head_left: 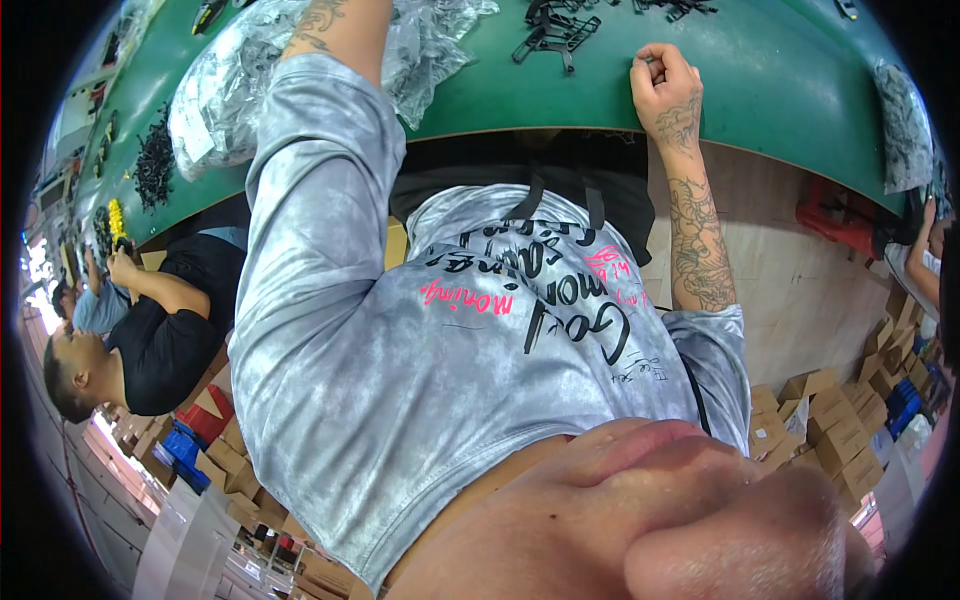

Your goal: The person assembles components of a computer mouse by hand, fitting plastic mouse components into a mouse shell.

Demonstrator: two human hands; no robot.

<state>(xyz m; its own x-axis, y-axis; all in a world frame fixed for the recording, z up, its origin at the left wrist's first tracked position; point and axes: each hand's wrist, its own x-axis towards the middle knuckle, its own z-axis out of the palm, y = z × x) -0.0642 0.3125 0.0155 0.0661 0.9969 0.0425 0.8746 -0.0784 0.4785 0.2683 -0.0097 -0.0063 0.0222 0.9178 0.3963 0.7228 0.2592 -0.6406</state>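
My right hand (665, 90) rests at the near edge of the green table (560, 110), its fingers curled in. Whatever may be inside them is hidden. To its left lie black plastic frame-like parts (560, 35), apart from the hand. More small black parts (680, 8) are beyond it at the top edge. My left forearm (340, 35) reaches over a large clear plastic bag (225, 105) and leaves the picture at the top, so the left hand is out of sight. Crumpled clear plastic also lies to the right of that forearm.
A heap of small black pieces (155, 160) lies at the left. Beyond it, a person in a black shirt (175, 320) works near a yellow item (117, 220). Another filled plastic bag (903, 130) sits on the right. Red plastic furniture (840, 218) and cardboard boxes (840, 430) stand below.
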